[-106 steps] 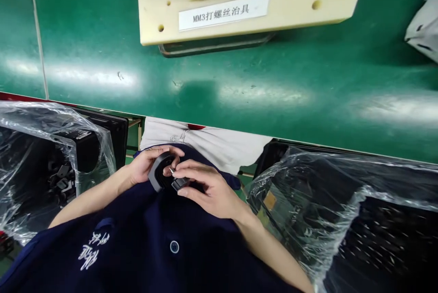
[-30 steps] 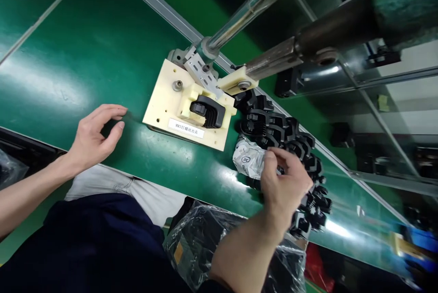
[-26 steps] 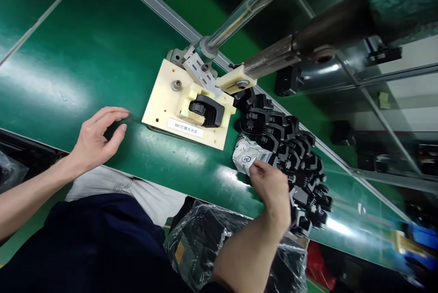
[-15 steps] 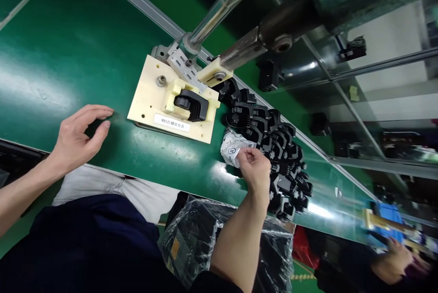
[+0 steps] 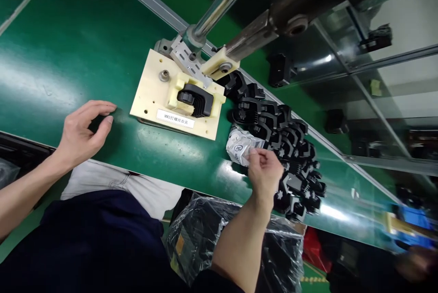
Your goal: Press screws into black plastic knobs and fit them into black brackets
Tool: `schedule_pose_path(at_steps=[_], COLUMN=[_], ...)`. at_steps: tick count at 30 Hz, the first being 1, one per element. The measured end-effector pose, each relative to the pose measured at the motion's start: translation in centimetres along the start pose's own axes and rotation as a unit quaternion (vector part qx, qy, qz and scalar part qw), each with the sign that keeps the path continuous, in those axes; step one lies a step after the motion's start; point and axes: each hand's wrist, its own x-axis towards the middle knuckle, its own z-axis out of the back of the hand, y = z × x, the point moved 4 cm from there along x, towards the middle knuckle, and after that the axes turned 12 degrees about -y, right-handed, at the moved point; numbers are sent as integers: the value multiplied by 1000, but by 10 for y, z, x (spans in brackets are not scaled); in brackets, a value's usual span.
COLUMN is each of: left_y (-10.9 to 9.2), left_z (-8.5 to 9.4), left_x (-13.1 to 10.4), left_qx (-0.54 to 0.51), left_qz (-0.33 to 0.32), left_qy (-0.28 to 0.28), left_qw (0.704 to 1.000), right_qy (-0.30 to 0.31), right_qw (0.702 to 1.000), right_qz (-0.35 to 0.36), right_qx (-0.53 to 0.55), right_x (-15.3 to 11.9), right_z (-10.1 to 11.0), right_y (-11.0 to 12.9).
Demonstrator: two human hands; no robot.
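While pinching, right hand (image 5: 265, 175) (white packet (image 5: 240, 147)).

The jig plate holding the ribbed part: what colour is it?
Cream, with a white label; the jig plate shows best in the head view.

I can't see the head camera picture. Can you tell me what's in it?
A person's right hand pinches a small crinkled white bag beside a pile of black plastic parts on a green belt. The left hand rests curled near a cream jig holding one black part.
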Motion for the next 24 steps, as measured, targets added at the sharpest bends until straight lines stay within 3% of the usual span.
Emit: schedule_pose_path(at_steps=[3,5,8,12,15,18,24], left_y=[4,2,-14,-52,-69,-68,-61], left_z=[2,5,11,2,-8,-16,-17], left_x=[0,-5,-22,-53,-68,-71,-71], left_qx=[-9,-42,-84,-155,-207,-228,-253], left_qz=[17,34,54,32,23,60,157], left_qy=[-1,-22,-47,51,101,118,138], left_qw=[1000,998,994,986,973,965,945], right_qy=[-94,-100,9,202,287,299,196], right_qw=[986,965,932,855,811,820,879], right_qz=[-26,-31,-65,-132,-141,-106,-37], right_qx=[138,241,358,460,491,476,434], right_x=[-15,-30,-65,-123,-155,-170,-172], right_z=[13,18,9,-22,-43,-54,-52], right_y=[13,29,58,94,117,134,151])
